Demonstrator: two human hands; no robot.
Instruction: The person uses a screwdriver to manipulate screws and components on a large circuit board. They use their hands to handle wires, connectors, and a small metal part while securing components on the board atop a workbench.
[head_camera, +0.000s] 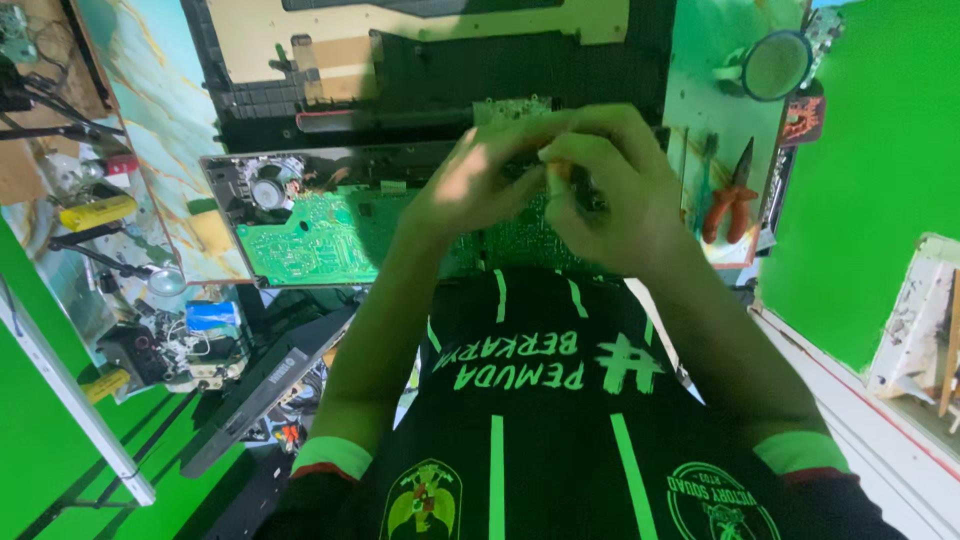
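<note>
Both hands met over a green circuit board: left hand curled, grip unclear; right hand pinched a small pale part. Red-handled pliers lay beside.

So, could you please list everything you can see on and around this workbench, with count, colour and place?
Opened device chassis: one, grey frame, bench centre, under the hands.
Circuit board: one, green, inside the chassis.
Fan: one, grey, chassis corner by the board.
Black panel: one, black, bench beyond the chassis.
Pliers: one, red-orange handles, on the bench beside the right hand.
Magnifier: one, dark rim, picture's top right.
Yellow-handled tool: one, yellow, cluttered shelf at the left edge.
Left hand: one, over the board, fingers meeting the other hand.
Right hand: one, pinching something small; too hidden to identify.
</note>
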